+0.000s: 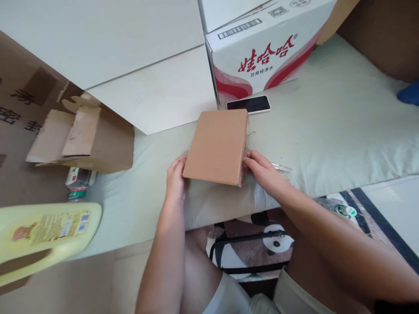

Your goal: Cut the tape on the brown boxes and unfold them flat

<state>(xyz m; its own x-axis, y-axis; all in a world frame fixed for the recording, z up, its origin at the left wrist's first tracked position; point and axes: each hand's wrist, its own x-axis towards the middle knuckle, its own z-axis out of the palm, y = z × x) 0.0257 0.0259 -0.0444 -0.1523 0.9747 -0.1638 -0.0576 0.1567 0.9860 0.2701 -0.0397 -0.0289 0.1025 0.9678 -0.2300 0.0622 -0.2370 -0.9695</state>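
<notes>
A flat brown cardboard box [218, 146] is tilted up over the near part of the pale green sheet, its broad plain face toward me. My left hand [176, 176] grips its lower left corner, fingers partly hidden behind the edge. At the right edge, my right hand [257, 168] pinches the side of the box near the lower corner. A thin shiny silvery object [280, 167] lies just beyond the right hand; its kind is unclear. Behind the box a phone [249, 104] with a dark screen rests on the sheet.
A white and red water carton [258, 61] and white boxes [157, 96] stand at the back. An opened small carton [108, 139], a plastic bottle [78, 183] and a yellow jug [65, 231] are at left. Below the sheet's edge is a panda-print item [242, 253].
</notes>
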